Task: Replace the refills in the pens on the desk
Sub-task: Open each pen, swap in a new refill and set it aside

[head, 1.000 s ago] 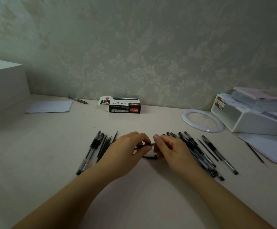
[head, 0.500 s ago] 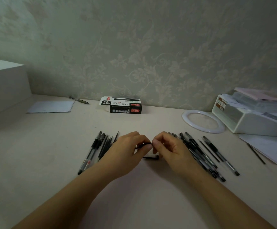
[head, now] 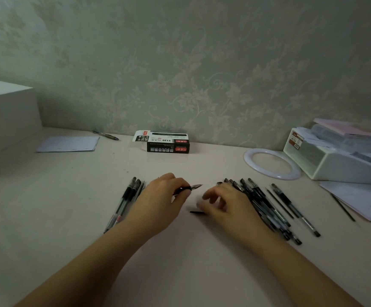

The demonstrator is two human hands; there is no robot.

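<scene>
Patterned wallpaper backed the pale desk point(head: 69, 218), where the left hand point(head: 158, 202) pinched a pen point(head: 191, 188) with its tip clear, while the right hand point(head: 226, 202), fingers point(head: 208, 194) loosely apart, hovered over the black cap point(head: 196, 212), pen piles sorted either side.

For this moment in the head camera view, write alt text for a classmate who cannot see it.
A person's left hand holds a pen, tip pointing right, above a pale desk, while the right hand hovers empty beside it. Black pens lie in groups left and right, a refill box by the wall.
</scene>
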